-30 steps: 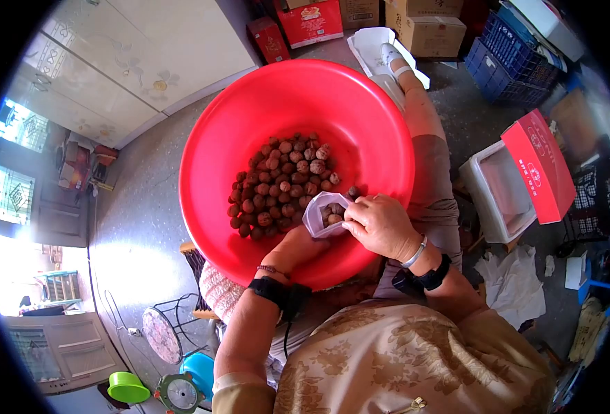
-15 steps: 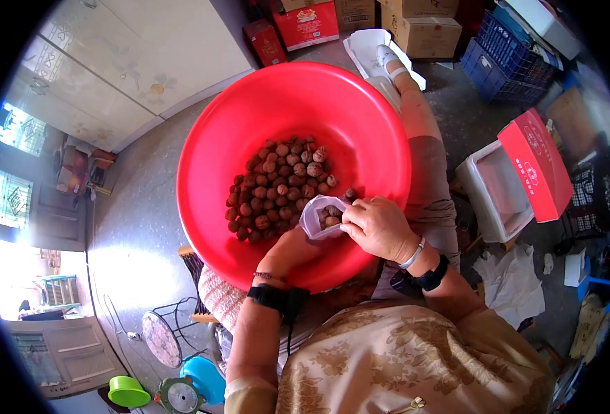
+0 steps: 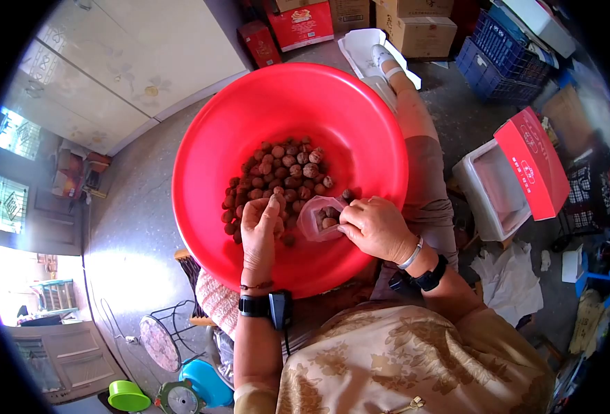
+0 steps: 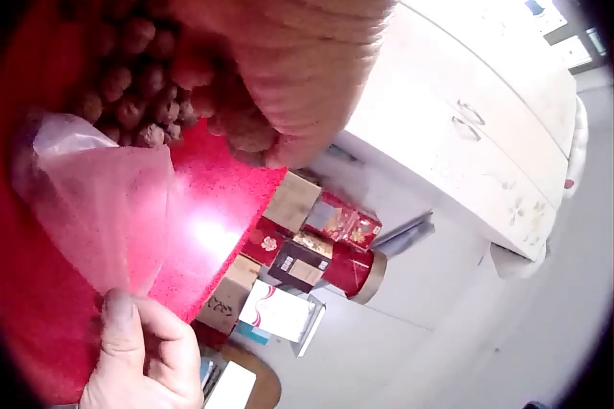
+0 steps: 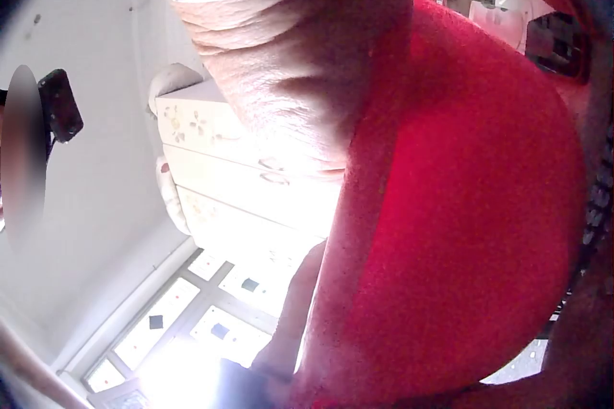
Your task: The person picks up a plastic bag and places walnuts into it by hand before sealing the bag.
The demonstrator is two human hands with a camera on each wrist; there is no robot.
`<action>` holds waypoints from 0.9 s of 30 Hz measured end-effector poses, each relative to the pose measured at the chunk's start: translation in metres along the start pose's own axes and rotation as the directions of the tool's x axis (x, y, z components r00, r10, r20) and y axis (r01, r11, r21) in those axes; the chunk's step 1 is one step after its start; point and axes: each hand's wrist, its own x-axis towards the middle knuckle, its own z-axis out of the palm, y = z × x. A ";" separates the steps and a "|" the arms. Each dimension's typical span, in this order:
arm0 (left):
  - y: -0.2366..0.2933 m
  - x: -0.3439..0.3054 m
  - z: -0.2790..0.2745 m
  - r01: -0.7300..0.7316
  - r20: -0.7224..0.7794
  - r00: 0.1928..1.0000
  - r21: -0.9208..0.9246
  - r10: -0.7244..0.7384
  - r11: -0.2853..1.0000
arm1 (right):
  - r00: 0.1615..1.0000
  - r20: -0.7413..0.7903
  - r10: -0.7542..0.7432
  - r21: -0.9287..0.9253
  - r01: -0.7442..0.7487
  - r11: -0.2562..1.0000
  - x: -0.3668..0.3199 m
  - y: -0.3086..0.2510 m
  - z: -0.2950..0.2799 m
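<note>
Walnuts (image 3: 270, 181) lie heaped in a large red basin (image 3: 381, 138). My left hand (image 3: 260, 231) is over the near side of the heap, its fingers and thumb curled round a walnut (image 3: 279, 198); the left wrist view has this hand (image 4: 288, 35) close up with walnuts at its fingertips. My right hand (image 3: 379, 226) pinches the rim of a thin translucent bag (image 3: 312, 224) with several walnuts inside. The bag (image 4: 96, 198) hangs from those pinching fingers in the left wrist view. In the right wrist view the fingers are hidden behind the basin (image 5: 460, 198).
A white box with a red lid (image 3: 532, 162) stands right of the legs. Blue crates (image 3: 498, 69) and cardboard boxes (image 3: 425, 34) are at the back. A round stool (image 3: 160, 343) and a green basin (image 3: 128, 397) are at the lower left.
My left hand has moved from beneath the bag to the walnut heap and has taken hold of a walnut. My right hand keeps its pinch on the bag.
</note>
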 end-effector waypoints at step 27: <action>-0.002 -0.005 0.000 -0.066 0.172 0.981 -0.125 0.087 0.990 | 1.000 -0.005 -0.018 -0.042 0.017 0.999 0.005 -0.002 0.001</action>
